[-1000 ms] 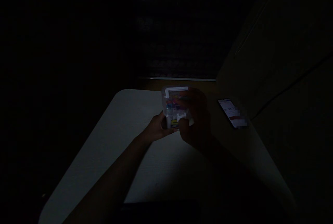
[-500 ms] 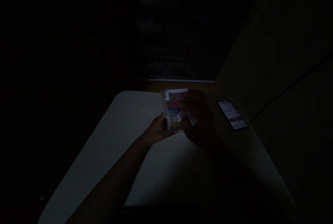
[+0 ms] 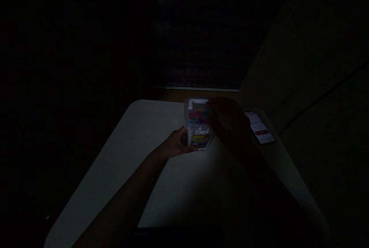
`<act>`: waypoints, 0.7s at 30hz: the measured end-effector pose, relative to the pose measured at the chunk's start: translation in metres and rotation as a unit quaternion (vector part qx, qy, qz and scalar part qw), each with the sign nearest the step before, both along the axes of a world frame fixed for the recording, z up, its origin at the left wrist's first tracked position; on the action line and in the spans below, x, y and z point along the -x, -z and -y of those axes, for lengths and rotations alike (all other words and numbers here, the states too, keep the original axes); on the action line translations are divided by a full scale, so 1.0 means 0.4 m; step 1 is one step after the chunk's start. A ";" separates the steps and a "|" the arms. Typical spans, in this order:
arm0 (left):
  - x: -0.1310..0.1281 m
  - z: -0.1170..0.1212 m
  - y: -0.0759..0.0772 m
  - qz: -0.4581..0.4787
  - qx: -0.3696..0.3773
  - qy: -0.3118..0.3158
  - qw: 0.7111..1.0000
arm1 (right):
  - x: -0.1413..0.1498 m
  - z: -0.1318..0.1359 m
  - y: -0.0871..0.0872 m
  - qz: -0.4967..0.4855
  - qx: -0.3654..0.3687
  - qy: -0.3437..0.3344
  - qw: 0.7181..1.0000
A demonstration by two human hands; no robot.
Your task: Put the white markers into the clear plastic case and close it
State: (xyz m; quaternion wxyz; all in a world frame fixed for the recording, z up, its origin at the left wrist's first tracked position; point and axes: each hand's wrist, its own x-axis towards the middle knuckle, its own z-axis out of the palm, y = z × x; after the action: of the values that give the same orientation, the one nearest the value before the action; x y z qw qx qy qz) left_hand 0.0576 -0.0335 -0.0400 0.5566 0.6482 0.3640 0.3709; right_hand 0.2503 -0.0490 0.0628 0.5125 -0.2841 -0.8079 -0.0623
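Note:
In dim light, a small clear plastic box (image 3: 200,140) stands over the white table, with a yellow and dark label on its front. Several colourful round caps show through its lid (image 3: 198,105), which has a white handle. My left hand (image 3: 174,143) grips the lower left side of the box, thumb along the front bottom edge. At the upper right, my right hand (image 3: 230,125) has its fingers bent against the right edge of the lid. Shadow hides part of those fingers and the right side of the box.
A phone (image 3: 261,128) with a lit screen lies on the right of the white table (image 3: 115,155), beyond my right hand. A dark cable (image 3: 323,96) runs along the wall at right. Something dark (image 3: 178,236) is at the table's near edge.
The box has shifted slightly right and turned, so its front label shows more fully. My right hand has moved right, from over the lid and front to the lid's right edge.

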 end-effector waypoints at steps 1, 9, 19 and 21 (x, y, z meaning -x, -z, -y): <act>0.000 0.000 0.000 0.004 -0.001 0.001 1.000 | 0.000 0.001 0.001 -0.001 -0.005 -0.003 1.000; -0.001 0.005 -0.003 -0.004 -0.028 -0.006 1.000 | -0.018 -0.009 -0.009 0.027 0.002 -0.058 0.998; 0.003 0.006 -0.010 -0.008 -0.022 -0.007 1.000 | -0.067 -0.005 -0.036 0.113 0.147 -0.120 0.975; 0.003 0.007 -0.013 0.014 -0.001 -0.005 1.000 | -0.064 -0.002 -0.037 0.108 0.176 -0.118 0.971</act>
State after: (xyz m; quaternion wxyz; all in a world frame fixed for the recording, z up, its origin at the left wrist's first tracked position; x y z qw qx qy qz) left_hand 0.0563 -0.0362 -0.0348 0.5593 0.6418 0.3589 0.3827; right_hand 0.2761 -0.0483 0.0776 0.3677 -0.2644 -0.8846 0.1111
